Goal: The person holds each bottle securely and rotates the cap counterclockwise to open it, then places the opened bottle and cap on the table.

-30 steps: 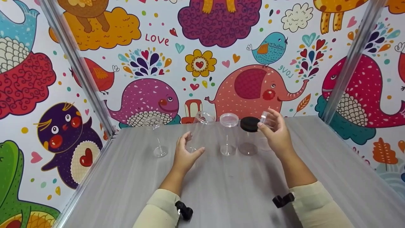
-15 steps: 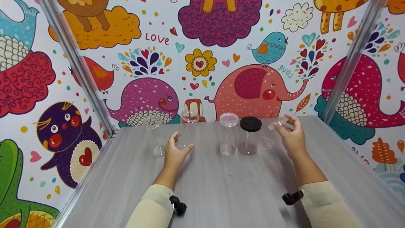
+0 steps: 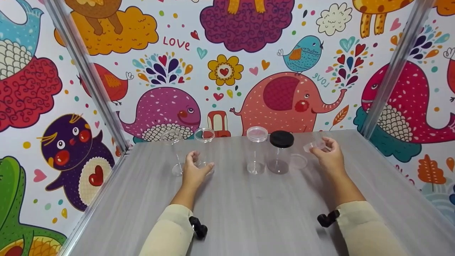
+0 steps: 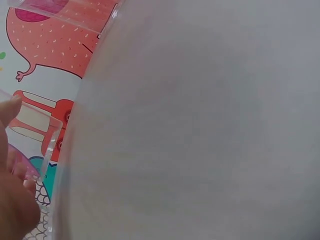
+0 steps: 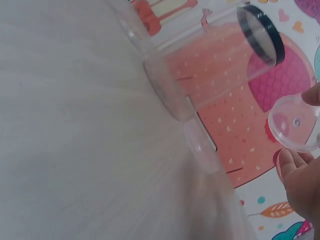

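Note:
My left hand (image 3: 194,170) grips a clear plastic jar (image 3: 204,136), its thumb on the right side and fingers behind. The jar stands upright with an open top. In the left wrist view my thumb and fingers lie around the jar's wall (image 4: 50,145). My right hand (image 3: 332,156) pinches a clear round lid (image 3: 312,146) above the table at the right; the right wrist view shows that lid (image 5: 295,122) between thumb and fingers. Another clear lid (image 3: 298,161) lies flat on the table, left of my right hand.
A clear jar (image 3: 172,138) stands just left of the held one. Right of centre are a jar with a clear lid (image 3: 257,135) and a jar with a black lid (image 3: 281,139). A patterned wall (image 3: 224,42) rises behind the grey table (image 3: 259,213).
My left hand has carried the jar leftward, from tilted to upright, near the far-left jar. My right hand has moved right with its lid, uncovering the lid on the table.

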### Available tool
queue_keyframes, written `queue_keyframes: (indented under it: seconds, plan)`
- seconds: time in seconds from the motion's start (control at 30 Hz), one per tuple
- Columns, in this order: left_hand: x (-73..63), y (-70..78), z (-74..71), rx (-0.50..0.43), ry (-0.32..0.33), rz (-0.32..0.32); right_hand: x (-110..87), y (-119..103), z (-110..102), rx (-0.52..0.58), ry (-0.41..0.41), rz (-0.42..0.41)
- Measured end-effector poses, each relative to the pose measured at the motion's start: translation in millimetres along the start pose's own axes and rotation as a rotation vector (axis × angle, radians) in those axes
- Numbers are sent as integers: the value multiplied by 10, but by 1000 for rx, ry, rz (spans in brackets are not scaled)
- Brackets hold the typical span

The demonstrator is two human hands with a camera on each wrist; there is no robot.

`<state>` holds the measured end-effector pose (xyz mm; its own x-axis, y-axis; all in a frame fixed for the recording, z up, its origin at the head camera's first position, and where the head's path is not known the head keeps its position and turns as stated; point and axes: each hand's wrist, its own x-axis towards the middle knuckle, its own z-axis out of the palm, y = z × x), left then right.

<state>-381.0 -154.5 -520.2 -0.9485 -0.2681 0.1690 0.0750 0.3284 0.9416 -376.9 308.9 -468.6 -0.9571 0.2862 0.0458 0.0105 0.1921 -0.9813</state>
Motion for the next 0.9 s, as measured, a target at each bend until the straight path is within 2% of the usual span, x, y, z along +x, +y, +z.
queue_keyframes:
  seconds: [0.23, 0.33, 0.67, 0.9]
  plan:
    - [34, -64, 9, -20, -18, -8, 100, 154, -97, -83, -76, 67]
    - [55, -86, 3, -21, -24, -14, 126, 225, -128, -154, -100, 92]
    - [65, -122, -16, -39, -51, -34, 140, 448, -155, -301, -102, 144]
    - [81, -145, -21, -74, -67, -22, 165, 484, -187, -349, -146, 181]
